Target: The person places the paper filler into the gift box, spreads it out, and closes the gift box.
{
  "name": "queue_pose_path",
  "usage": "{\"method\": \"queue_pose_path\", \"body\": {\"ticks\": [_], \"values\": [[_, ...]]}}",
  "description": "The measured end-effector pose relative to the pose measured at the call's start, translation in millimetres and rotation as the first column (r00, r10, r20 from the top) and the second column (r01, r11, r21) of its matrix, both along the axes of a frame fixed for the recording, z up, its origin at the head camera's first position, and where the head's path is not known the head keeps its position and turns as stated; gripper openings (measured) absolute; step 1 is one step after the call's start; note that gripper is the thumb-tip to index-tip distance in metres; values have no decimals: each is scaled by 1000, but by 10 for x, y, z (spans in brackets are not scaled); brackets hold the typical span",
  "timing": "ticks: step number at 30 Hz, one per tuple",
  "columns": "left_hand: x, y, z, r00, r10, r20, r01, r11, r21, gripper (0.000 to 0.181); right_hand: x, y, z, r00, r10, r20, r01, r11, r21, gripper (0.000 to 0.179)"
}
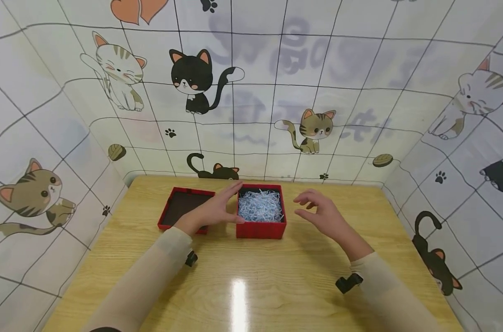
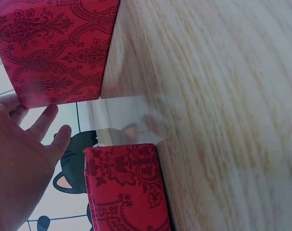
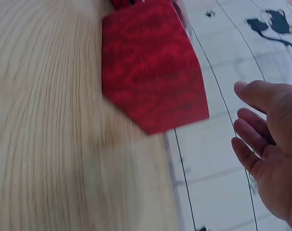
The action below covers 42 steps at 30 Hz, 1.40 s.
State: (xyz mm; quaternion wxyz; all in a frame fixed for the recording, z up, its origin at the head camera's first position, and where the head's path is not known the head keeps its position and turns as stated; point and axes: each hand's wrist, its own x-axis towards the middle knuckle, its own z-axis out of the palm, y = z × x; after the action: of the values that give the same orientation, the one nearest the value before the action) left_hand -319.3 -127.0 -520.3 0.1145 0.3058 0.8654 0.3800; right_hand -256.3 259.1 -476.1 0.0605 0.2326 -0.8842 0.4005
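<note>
A red patterned box (image 1: 260, 230), without its cover, stands on the wooden table and holds pale blue shredded paper (image 1: 260, 206). My left hand (image 1: 211, 210) is at the box's left side, thumb near the front corner and fingers reaching to the back corner. In the left wrist view, its fingertips (image 2: 50, 113) are at the box's edge, loosely spread. To the right of the box, my right hand (image 1: 323, 216) hovers apart from it, fingers loosely bent and holding nothing. Partly behind the left hand lies a red box lid (image 1: 185, 207), dark inside face up.
The wooden table (image 1: 272, 286) reaches back to a white, grid-lined wall covering (image 1: 251, 101) printed with cartoon cats, which also rises on both sides. Small black devices (image 1: 348, 283) are worn at the wrists.
</note>
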Motion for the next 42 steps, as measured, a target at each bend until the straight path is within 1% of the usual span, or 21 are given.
{"method": "queue_pose_path", "body": {"ticks": [5,10,14,18,21,24,28,30,33,36,38,40,42], "values": [[9,12,1,1000,3,8,-3,1000,0,124,69,423,-73,995,-92,22,92,995,35,27],[22,22,7,1000,11,14,-11,1000,0,124,125,791,-158,987,-163,9,162,985,66,27],[31,23,17,1000,8,9,-8,1000,-4,124,170,1063,-252,975,-223,-3,223,971,83,30],[34,28,27,1000,3,9,-3,1000,-1,124,226,1336,-361,956,-295,-2,293,950,105,34],[27,32,20,1000,3,11,-3,1000,7,124,270,1531,-445,932,-363,12,359,926,117,37],[11,35,4,1000,0,10,-1,1000,13,124,312,1688,-530,910,-413,45,405,906,125,38],[-4,40,-9,1000,-3,8,3,1000,5,124,345,1809,-646,899,-423,117,406,903,142,42],[-4,39,-6,1000,-1,5,1,1000,2,124,343,1836,-709,899,-415,141,395,906,152,45],[1,37,5,1000,1,3,-1,1000,7,124,331,1836,-798,904,-398,156,371,912,177,49],[9,34,15,1000,4,5,-4,1000,10,123,315,1799,-865,913,-379,154,347,917,199,54],[18,27,29,1000,6,10,-6,1000,12,124,297,1764,-892,922,-363,135,334,921,199,54],[23,21,38,1000,6,9,-6,1000,15,124,273,1732,-910,932,-347,104,321,925,204,50],[26,13,46,1000,7,7,-7,1000,15,125,244,1707,-921,940,-336,66,315,924,217,42]]}}
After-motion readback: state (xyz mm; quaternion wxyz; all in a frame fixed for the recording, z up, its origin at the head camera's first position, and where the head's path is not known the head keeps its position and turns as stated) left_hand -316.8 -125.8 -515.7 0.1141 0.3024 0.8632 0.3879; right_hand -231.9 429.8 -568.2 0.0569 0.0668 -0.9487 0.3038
